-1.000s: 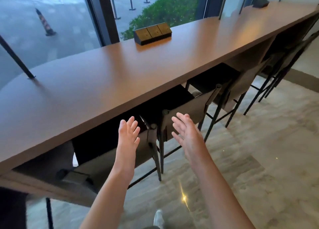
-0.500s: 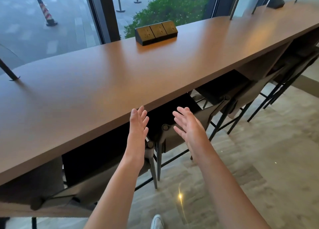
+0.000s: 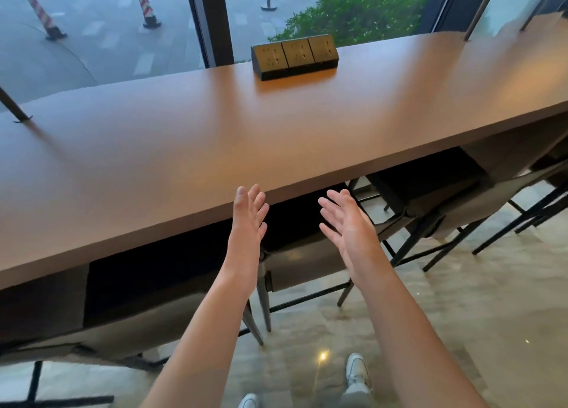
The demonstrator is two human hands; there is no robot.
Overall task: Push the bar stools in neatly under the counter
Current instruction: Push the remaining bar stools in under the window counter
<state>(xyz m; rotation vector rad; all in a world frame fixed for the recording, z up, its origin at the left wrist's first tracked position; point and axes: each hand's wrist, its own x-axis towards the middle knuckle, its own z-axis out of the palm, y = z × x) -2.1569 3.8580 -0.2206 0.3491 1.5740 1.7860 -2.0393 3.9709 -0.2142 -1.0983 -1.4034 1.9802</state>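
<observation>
A long brown wooden counter (image 3: 215, 137) runs from lower left to upper right. Dark bar stools with grey backrests and thin black legs stand tucked under its front edge: one at the left (image 3: 129, 330), one in the middle (image 3: 301, 263), another to the right (image 3: 467, 201). My left hand (image 3: 247, 220) is stretched out with straight fingers, its tips at the counter's edge. My right hand (image 3: 347, 223) is spread open above the middle stool's backrest. Neither hand holds anything, and whether they touch the stool cannot be told.
A black power-socket block (image 3: 295, 57) sits on the counter's far side by the window. Thin black posts (image 3: 13, 106) rise from the counter top. Pale stone floor (image 3: 461, 315) lies to the right, and my white shoes (image 3: 356, 370) stand below.
The view has moved closer to the counter and turned left. Both hands have risen to the counter's edge, and the stools sit further under the counter than before.
</observation>
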